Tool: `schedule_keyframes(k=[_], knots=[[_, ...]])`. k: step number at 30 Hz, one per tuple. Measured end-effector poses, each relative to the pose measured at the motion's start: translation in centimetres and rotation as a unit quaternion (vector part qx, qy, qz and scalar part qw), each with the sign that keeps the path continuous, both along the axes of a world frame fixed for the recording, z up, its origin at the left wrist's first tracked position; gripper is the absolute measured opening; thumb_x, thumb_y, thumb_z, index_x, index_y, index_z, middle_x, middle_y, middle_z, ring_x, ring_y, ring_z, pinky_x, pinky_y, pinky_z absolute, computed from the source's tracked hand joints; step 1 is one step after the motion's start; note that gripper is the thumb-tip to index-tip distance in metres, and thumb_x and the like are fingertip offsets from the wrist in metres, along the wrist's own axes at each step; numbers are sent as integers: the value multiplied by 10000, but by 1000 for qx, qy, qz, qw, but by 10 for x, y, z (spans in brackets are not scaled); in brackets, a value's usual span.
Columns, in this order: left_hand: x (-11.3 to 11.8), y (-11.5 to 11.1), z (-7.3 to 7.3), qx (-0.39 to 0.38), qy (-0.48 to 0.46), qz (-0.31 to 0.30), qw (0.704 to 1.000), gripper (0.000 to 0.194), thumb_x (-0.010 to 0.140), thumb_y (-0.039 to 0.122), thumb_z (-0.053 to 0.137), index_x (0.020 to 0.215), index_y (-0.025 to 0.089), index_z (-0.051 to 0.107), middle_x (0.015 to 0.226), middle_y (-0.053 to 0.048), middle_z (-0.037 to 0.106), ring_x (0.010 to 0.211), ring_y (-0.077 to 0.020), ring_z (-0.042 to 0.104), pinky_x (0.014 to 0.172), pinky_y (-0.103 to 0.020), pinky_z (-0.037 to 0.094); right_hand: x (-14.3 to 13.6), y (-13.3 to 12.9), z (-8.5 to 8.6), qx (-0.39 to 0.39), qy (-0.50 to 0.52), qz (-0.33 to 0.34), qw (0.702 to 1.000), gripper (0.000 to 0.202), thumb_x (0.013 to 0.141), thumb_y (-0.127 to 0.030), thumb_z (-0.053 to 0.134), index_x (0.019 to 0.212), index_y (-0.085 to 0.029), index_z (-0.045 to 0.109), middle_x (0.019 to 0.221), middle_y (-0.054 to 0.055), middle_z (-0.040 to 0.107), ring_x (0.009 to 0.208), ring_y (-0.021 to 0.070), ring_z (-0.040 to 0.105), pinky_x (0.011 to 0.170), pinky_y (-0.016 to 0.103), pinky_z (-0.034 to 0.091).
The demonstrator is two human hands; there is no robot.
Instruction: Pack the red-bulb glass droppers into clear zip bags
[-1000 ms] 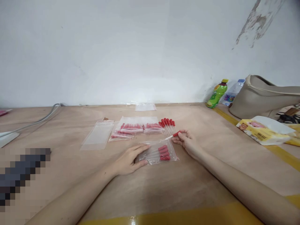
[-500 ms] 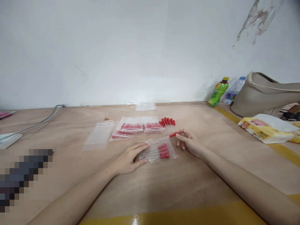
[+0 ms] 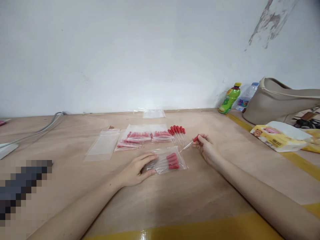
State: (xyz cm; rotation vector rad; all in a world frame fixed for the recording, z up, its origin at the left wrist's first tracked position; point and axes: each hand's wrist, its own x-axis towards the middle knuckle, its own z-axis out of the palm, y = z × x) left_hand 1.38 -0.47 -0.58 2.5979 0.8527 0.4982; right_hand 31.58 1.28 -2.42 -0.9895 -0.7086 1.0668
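Observation:
A clear zip-lock bag (image 3: 163, 168) lies flat on the table with several red-bulbed glass droppers (image 3: 172, 160) inside, bulbs toward its right edge. My left hand (image 3: 138, 169) grips the bag's left end between thumb and fingers. Between thumb and fingertips, my right hand (image 3: 206, 148) pinches another dropper (image 3: 195, 138) by its red bulb. That dropper slants, its glass tip pointing down and left near the bag's upper right corner. Just beyond the bag, several loose droppers (image 3: 178, 130) lie fanned out. Filled zip-lock bags (image 3: 140, 133) overlap to their left.
Flat unfilled bags (image 3: 102, 146) lie at left, and another bag (image 3: 153, 114) rests by the wall. A tissue pack (image 3: 280, 136), a green drink bottle (image 3: 230, 99), a water bottle (image 3: 246, 98) and a beige bag (image 3: 272, 103) stand at right. A cable (image 3: 47, 125) runs along the left.
My right hand has drawn the dropper away from the fanned ones, to the right and slightly up, turning its tip toward the bag. My left hand stays on the bag.

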Motion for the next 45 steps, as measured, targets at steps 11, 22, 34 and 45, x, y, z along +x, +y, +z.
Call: schedule_keyframes(k=[11,22,34,45], knots=[[0,0,-1,4,-3,-4,1000,449,858,347,487,1286,237,404,1286,-73,458,1180,-222,428,987,-399,367,3,0,2,8,-52,-45,998,270,640,-335,650,777,-221,448,628,-47,578,500,80,527,479,203,467],[0,0,-3,10,-4,0,1000,470,858,353,488,1301,241,380,1293,-73,451,1187,-225,419,988,-410,365,-15,-3,-1,-18,15,29,999,203,700,-259,627,750,-217,434,653,-25,610,587,101,609,623,258,530],[0,-1,1,1,30,-8,1000,504,882,359,445,1352,286,281,1423,-38,269,1267,-229,320,1026,-412,313,-20,-12,5,-80,-166,282,942,292,599,-327,714,781,-160,558,485,-76,529,372,26,444,309,104,287],[0,-2,-1,-2,43,-1,999,480,885,364,435,1340,268,318,1412,-51,294,1273,-218,310,1036,-409,295,-46,-8,7,-85,-225,165,957,209,564,-332,704,653,-160,626,501,-30,601,367,54,457,339,166,350]])
